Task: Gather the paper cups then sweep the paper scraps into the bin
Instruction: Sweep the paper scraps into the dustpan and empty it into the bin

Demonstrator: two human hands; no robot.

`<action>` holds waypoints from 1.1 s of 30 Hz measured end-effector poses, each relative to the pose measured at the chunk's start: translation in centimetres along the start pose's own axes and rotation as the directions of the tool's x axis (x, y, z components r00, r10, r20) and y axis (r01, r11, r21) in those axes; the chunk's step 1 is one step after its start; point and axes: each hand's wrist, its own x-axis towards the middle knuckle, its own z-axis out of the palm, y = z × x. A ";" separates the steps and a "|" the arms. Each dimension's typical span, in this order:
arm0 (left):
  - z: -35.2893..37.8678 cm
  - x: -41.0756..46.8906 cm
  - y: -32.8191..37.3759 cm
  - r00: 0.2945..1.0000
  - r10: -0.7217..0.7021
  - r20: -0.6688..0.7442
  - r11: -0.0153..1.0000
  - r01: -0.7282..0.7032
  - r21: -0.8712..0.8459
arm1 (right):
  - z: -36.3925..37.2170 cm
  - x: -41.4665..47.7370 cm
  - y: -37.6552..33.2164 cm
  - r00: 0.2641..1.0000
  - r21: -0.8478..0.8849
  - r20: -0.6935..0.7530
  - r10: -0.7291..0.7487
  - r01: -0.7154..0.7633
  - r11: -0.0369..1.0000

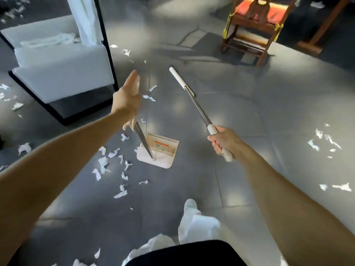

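Nearby, white seat (63, 77) beside paper scraps (103, 162)

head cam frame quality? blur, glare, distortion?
Head view: motion blur smears the left hand on the dustpan handle and the chair; glare patches on the floor tiles; sunlit paper scraps at right blow out; wide-angle bends tile lines; right hand gripping the broom is sharp.

Home living room, sofa (63, 77), wooden chair (253, 25)

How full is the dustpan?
Empty: the dustpan shows only its label and comb teeth; paper scraps lie on the floor beside it.
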 end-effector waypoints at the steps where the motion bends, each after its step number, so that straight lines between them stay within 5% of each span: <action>1: 0.9 3.7 1.3 1.000 -0.011 -0.019 1.000 0.011 -0.009 | -0.6 3.2 -3.1 1.000 -0.022 0.023 -0.006 0.007 1.000; 7: 4.6 23.8 5.7 0.990 -0.042 -0.133 0.999 0.042 -0.005 | -0.6 20.3 -18.6 0.995 -0.075 0.082 -0.053 0.060 0.995; 22: 12.1 77.4 12.4 0.986 -0.025 -0.165 0.999 0.030 0.031 | 2.6 62.6 -56.2 0.953 -0.316 0.249 -0.173 0.249 0.915; 33: 10.4 117.6 13.7 0.926 -0.193 -0.325 0.980 0.166 -0.109 | 13.2 95.3 -88.1 0.878 -0.416 0.409 -0.249 0.422 0.805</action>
